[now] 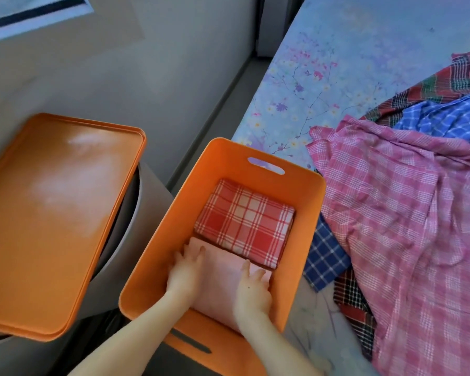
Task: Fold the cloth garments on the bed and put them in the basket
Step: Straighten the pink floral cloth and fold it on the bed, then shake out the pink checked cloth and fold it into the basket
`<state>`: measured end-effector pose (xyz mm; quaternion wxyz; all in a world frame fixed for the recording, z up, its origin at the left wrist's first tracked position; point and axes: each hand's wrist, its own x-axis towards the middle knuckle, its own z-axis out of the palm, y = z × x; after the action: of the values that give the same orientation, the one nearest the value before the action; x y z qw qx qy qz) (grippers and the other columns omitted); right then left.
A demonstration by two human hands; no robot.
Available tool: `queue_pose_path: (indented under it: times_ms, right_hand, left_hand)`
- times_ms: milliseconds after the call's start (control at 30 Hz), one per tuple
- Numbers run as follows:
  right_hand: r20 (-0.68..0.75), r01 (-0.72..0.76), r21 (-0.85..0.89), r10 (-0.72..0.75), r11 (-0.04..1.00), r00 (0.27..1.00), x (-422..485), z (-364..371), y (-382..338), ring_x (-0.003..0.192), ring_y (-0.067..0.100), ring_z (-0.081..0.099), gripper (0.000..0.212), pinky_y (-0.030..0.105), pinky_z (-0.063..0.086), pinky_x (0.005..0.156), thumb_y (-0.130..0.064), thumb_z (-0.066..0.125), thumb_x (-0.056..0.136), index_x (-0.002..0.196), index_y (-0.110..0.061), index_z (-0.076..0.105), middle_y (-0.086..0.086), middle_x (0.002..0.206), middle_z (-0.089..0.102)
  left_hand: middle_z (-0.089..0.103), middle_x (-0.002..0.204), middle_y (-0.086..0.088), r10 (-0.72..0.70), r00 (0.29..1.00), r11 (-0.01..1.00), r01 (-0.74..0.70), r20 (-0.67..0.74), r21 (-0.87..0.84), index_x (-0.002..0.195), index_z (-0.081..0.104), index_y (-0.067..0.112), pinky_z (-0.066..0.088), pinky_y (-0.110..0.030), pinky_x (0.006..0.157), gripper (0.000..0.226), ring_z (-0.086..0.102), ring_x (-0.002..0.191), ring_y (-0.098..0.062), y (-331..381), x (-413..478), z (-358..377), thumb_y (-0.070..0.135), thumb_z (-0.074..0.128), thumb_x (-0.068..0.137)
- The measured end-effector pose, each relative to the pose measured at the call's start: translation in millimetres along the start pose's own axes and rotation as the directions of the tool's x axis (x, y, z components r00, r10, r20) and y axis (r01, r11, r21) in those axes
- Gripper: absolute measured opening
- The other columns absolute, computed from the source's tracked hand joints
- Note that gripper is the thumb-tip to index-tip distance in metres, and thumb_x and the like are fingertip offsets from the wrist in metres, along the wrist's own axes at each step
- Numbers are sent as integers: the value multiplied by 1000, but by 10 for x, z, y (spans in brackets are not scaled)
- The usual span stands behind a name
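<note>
Fingers (193,253) of both hands are being laid spread and flat on the folded pale pink cloth (220,283), left hand (186,270) and right hand (253,287) flanking it. It is being pressed into the near end of the orange plastic basket (307,213), touching the folded red-checked cloth (244,223) beyond. The unfolded pink checked garment (404,226) is lying rightward on the bed's near edge, nearer the right hand.

— Any sleeves on the arms over the orange basket (304,202)?
— None; both forearms are bare.
— Rings, watch?
— None visible. The right hand (253,291) has one small dark mark on its back.
</note>
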<state>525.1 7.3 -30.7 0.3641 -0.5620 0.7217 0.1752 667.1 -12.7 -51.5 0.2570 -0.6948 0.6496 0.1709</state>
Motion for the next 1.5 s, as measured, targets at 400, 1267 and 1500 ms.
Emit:
queue_pose_path:
  times_ms: [400, 1267, 1500]
  right_hand:
    - [182, 116, -489, -29, 865, 983, 424, 499, 96, 142, 41, -13, 85, 44, 29, 112, 0, 40, 94, 144, -24, -25, 20, 152, -25]
    - [-231, 67, 909, 366, 411, 901, -913, -969, 4432, 53, 15, 58, 27, 20, 49, 47, 1, 58, 88, 69, -19, 62, 3, 63, 61]
    - [29, -87, 994, 633, 60, 774, -1155, -615, 6966, 60, 21, 49, 31, 36, 43, 62, 7, 46, 83, 59, -9, 56, 9, 58, 53]
  left_hand:
    - [-46, 137, -14, 287, 929, 779, -368, 232, 508, 135, -38, 15, -19, -49, 110, 106, -39, 127, -37, -64, 411, 389, 36, 55, 88]
    - [62, 85, -4, 516, 786, 822, -567, -341, -62, 97, 62, 11, 40, -32, 58, 23, 53, 72, -23, 3402, -1063, -1738, 20, 41, 96]
    - [66, 88, -4, 594, 764, 782, -622, -249, -40, 94, 64, 11, 46, -30, 59, 22, 60, 78, -25, 5573, -1648, -1164, 14, 43, 92]
